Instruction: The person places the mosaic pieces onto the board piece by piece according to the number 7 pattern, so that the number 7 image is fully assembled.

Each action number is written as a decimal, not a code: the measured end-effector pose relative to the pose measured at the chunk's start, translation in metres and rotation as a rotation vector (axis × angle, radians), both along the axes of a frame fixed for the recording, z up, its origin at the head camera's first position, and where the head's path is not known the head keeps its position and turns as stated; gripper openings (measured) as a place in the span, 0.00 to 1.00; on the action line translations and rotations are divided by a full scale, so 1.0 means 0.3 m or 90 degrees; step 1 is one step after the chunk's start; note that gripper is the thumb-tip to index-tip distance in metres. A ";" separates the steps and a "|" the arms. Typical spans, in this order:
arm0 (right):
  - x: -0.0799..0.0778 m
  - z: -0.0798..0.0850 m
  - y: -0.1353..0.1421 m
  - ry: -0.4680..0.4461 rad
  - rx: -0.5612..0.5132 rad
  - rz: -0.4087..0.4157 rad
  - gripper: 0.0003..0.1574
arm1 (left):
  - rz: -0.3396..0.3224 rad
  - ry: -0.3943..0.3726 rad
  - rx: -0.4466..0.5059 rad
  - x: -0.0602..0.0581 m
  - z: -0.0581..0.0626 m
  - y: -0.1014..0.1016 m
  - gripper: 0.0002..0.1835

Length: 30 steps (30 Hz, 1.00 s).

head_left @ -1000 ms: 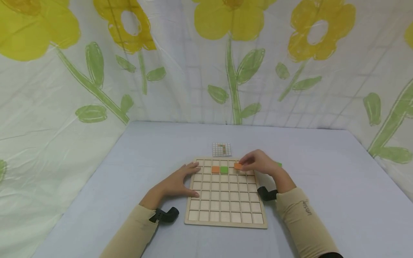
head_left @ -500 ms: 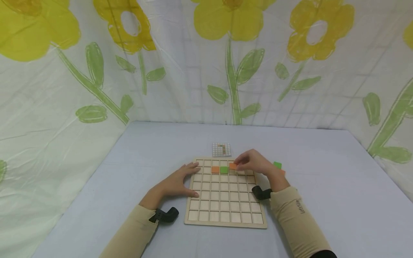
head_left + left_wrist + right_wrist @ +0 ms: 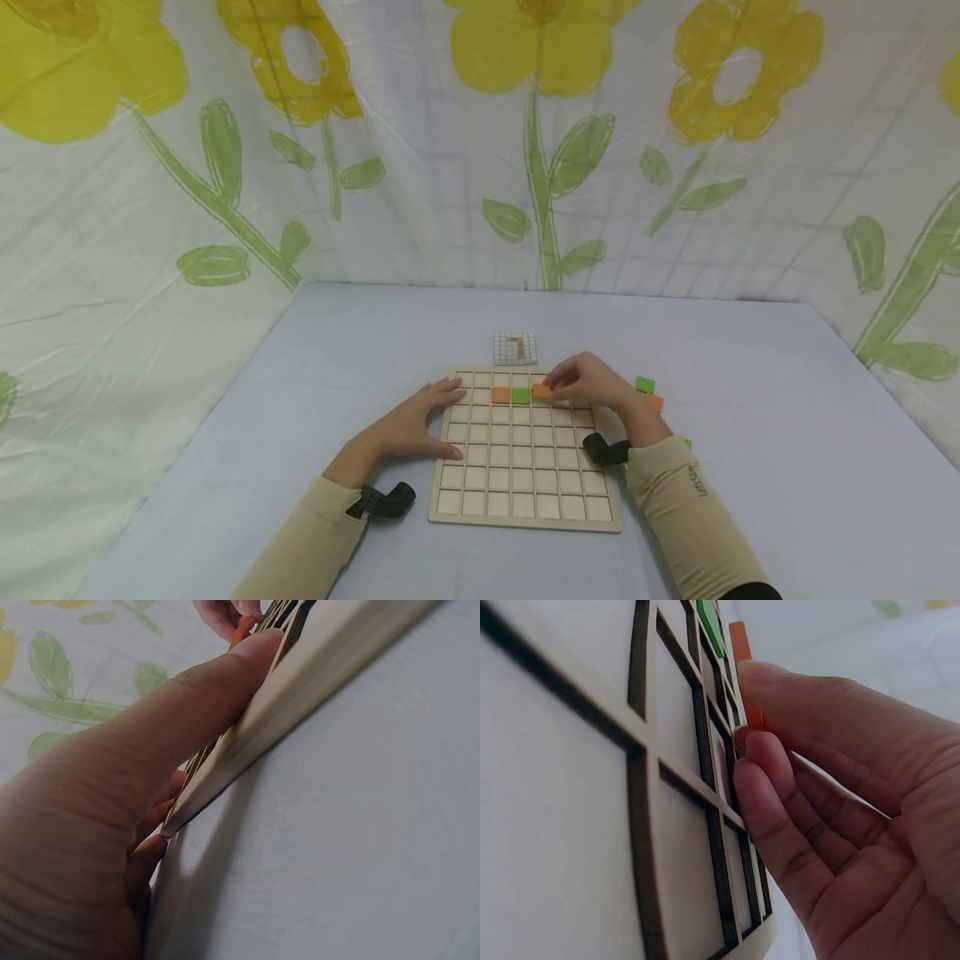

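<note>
My right hand pinches an orange square tile between thumb and fingers, over the second row of a wooden grid board. In the right wrist view the held tile is tilted, partly above the grid. To its left, a green tile and another orange tile lie side by side in cells of that row. My left hand rests on the board's left edge, fingers spread. In the left wrist view its thumb lies on the rim and some fingertips touch the board's side.
Behind the board lies a small card printed with a coloured grid pattern. Right of the board, on the pale tabletop, are a green tile, an orange tile and a green piece partly hidden by the right sleeve.
My right hand has moved left with the orange tile and lowered it slightly, beside the green one. Loose tiles at the right have come into sight. My left hand stays still.
</note>
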State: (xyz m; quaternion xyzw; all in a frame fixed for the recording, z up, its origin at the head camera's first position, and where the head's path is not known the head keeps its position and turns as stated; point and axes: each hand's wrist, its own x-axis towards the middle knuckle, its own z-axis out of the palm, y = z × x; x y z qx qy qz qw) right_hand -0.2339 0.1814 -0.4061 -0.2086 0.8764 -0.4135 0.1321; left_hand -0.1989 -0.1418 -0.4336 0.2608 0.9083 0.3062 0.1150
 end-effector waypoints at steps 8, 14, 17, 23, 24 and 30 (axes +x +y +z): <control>-0.003 -0.009 -0.008 0.019 0.020 0.011 0.12 | 0.001 0.003 -0.004 0.000 0.000 0.000 0.52; -0.004 -0.008 -0.012 0.031 0.026 0.022 0.12 | 0.000 0.004 -0.003 -0.002 -0.003 -0.001 0.52; -0.002 -0.007 -0.013 0.036 0.035 0.022 0.12 | -0.001 0.005 -0.002 -0.002 -0.003 -0.001 0.52; -0.002 -0.010 -0.015 0.035 0.040 0.012 0.12 | -0.004 0.011 -0.004 -0.004 -0.006 -0.001 0.52; -0.002 -0.010 -0.016 0.033 0.040 0.011 0.12 | -0.005 0.012 -0.004 -0.004 -0.006 -0.001 0.52; -0.001 -0.008 -0.020 0.027 0.047 0.005 0.12 | -0.002 0.004 -0.003 -0.002 -0.002 0.000 0.52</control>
